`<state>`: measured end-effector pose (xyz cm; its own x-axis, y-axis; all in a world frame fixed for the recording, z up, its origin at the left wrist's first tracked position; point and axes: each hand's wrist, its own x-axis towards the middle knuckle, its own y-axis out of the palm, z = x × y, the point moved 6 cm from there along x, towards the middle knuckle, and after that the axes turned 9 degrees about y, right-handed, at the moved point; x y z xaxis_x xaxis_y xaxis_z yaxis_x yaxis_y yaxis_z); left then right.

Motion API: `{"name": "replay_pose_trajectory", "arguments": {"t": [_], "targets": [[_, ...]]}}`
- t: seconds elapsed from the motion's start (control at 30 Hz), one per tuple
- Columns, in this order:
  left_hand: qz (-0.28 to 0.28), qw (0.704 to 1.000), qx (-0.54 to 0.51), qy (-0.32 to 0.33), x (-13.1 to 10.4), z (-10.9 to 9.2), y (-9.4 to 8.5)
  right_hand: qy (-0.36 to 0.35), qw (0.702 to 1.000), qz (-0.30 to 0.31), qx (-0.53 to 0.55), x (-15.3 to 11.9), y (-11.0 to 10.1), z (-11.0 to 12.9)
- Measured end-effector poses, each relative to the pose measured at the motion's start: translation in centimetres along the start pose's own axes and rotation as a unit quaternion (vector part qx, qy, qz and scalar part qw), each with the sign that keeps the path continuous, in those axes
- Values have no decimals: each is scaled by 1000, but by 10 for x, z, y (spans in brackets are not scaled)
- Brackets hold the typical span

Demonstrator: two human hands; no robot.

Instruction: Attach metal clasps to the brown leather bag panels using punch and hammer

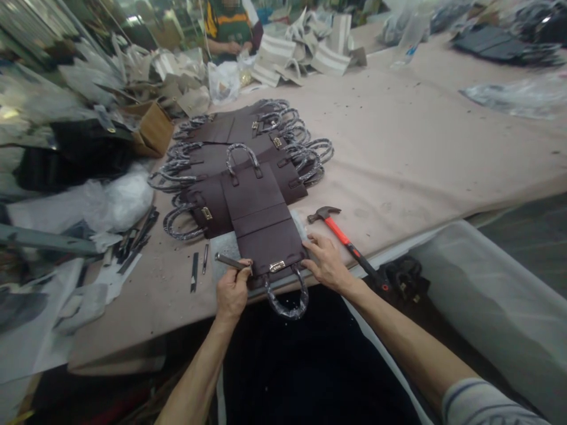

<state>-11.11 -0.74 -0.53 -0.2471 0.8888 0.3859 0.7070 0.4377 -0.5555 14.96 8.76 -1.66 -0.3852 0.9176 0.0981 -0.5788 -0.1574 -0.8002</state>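
Note:
A dark brown leather bag panel (262, 221) lies flat in front of me, with a wrapped handle at each end and a gold clasp plate (277, 267) near its lower edge. My left hand (233, 290) is closed on a short metal rod (229, 261), a punch by its look, at the panel's lower left corner. At the lower right corner, my right hand (326, 260) rests with thumb and fingers apart, touching the panel's edge. A claw hammer (343, 236) with a red and black handle lies just right of that hand. A grey slab (224, 254) shows under the panel.
Several similar panels (212, 159) with wrapped handles overlap behind. Thin tools (194, 271) lie at left beside plastic wrapping (128, 200) and a cardboard box (153, 127). Beige pieces (283, 56) are heaped at the back, near another person (230, 29). A translucent bin (478, 283) stands at right.

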Motion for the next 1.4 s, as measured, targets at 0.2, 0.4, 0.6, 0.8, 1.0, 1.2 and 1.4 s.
{"name": "replay_pose_trajectory", "arguments": {"t": [0.2, 0.4, 0.6, 0.8, 1.0, 1.2, 1.4], "targets": [[12, 996, -73, 43, 1, -4, -2, 18, 1000, 6, 22, -3, 1, -5], [-141, 963, -195, -122, 7, 1, -3, -5, 997, 23, 73, -9, 0, -12], [-43, 985, -168, -18, 29, -51, 46, -55, 988, -79, 117, -23, -5, -4], [23, 985, -168, -21, 36, -53, 81, -66, 983, -69, 156, -22, -3, -7], [40, 985, -164, -22, 37, -49, 84, -90, 981, -64, 158, -22, -5, -10], [39, 978, -203, -35, 36, -49, 85, -170, 975, -52, 136, -27, -5, -11], [44, 973, -222, -43, 37, -49, 83, -191, 976, -6, 101, -26, -6, -10]]}}
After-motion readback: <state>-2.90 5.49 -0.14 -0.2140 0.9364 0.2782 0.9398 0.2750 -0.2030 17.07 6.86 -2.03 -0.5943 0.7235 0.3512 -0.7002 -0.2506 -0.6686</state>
